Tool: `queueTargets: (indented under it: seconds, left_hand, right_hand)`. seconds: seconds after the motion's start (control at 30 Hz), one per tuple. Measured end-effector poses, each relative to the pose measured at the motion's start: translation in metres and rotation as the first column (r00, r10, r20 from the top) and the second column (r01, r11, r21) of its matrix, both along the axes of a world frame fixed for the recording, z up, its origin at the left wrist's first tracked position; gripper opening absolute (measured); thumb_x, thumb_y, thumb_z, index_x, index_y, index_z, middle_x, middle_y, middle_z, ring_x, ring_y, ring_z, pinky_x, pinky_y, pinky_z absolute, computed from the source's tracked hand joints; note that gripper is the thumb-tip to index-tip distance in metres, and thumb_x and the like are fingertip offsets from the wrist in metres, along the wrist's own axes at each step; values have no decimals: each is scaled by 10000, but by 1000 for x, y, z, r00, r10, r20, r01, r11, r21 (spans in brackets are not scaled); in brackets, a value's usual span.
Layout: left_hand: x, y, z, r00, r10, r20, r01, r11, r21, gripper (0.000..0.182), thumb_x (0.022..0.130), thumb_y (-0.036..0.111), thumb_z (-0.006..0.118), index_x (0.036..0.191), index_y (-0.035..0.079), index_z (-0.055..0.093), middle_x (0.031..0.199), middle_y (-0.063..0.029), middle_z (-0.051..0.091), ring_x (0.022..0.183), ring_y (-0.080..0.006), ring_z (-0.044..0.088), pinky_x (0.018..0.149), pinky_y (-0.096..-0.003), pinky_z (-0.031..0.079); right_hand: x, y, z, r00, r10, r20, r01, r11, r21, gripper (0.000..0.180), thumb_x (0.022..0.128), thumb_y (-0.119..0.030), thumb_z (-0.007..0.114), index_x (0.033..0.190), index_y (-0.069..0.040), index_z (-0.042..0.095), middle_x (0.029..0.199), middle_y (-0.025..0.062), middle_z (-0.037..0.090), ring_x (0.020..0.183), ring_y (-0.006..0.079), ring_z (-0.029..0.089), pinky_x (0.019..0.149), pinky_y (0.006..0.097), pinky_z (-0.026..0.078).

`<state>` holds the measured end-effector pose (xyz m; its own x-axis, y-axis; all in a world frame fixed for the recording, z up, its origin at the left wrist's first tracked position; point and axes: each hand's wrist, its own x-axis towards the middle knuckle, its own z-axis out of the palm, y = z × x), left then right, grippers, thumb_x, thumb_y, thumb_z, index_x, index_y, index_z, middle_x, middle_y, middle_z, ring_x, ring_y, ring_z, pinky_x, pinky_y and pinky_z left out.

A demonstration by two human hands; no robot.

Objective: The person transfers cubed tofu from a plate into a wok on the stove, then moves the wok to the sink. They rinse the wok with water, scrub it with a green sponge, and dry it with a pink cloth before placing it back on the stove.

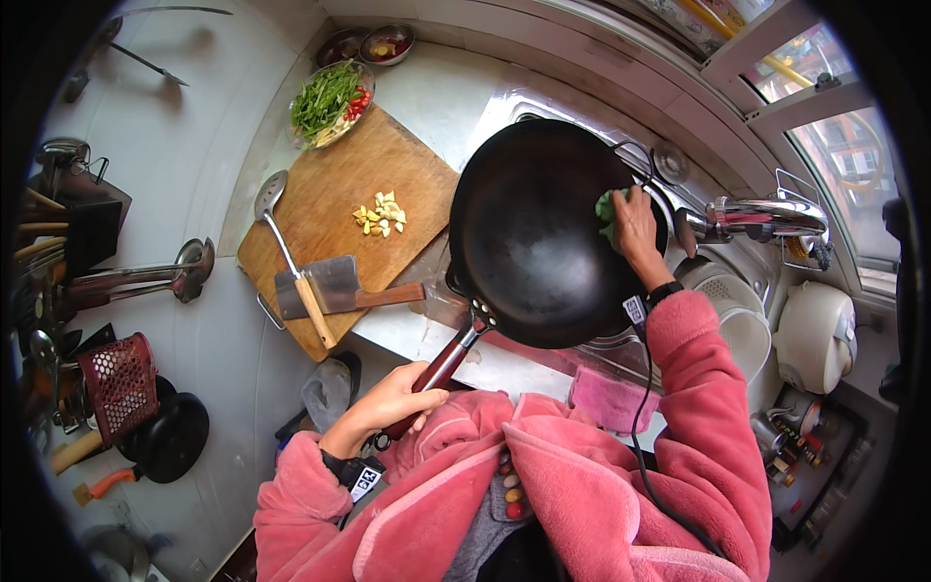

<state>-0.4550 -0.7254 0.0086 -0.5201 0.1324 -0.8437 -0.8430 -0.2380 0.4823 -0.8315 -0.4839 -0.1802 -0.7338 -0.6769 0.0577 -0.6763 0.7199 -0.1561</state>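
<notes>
My left hand (396, 404) is closed around the dark red handle (445, 364) of a large black wok (545, 240), which is over the sink. A green cloth or scouring pad (605, 211) is under the fingers of my right hand (634, 225), against the wok's inner wall at the right. To the left, a wooden cutting board (414, 160) bears garlic pieces (382, 214), a cleaver (327, 287) and a slotted ladle (287, 240) lying across the blade.
A plate of cut greens and red peppers (327, 105) overlaps the board's top corner, near small metal bowls (387, 45). Right of the wok are a chrome faucet (764, 217), white strainer baskets (738, 320) and a rice cooker (816, 336). A pink cloth (611, 399) lies on the counter's front edge.
</notes>
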Motion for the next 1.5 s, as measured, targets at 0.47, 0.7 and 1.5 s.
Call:
queueTargets:
  seconds: [0.47,0.7,1.5]
  left_hand:
    - [-3,1,1,999,-12,44,13,1000,-11,257,898,172,657,1047,20,513,683,-16,558,481,-88,524,442,-245,435]
    - [-1,1,-2,1000,-19,15,19,1000,-21,227,905,194,648,980,23,518,692,-17,573,490,-92,542,432,-247,436]
    - [7,-2,-10,999,-5,-34,6,1000,29,263,889,212,667,989,21,517,706,-14,557,498,-91,544,426,-253,465]
  right_hand:
    - [129,-138,43,451,771,449,-69,532,-844,385,745,14,544,1120,-57,591,1112,130,552,1107,300,545,980,370,438]
    - [57,-80,0,763,597,248,-512,792,-333,319,720,-2,644,999,-158,647,1018,88,557,920,313,538,805,394,489]
    - [164,-63,81,-501,598,626,588,766,-261,429,802,83,560,1208,-52,557,1122,56,606,996,167,613,886,321,507]
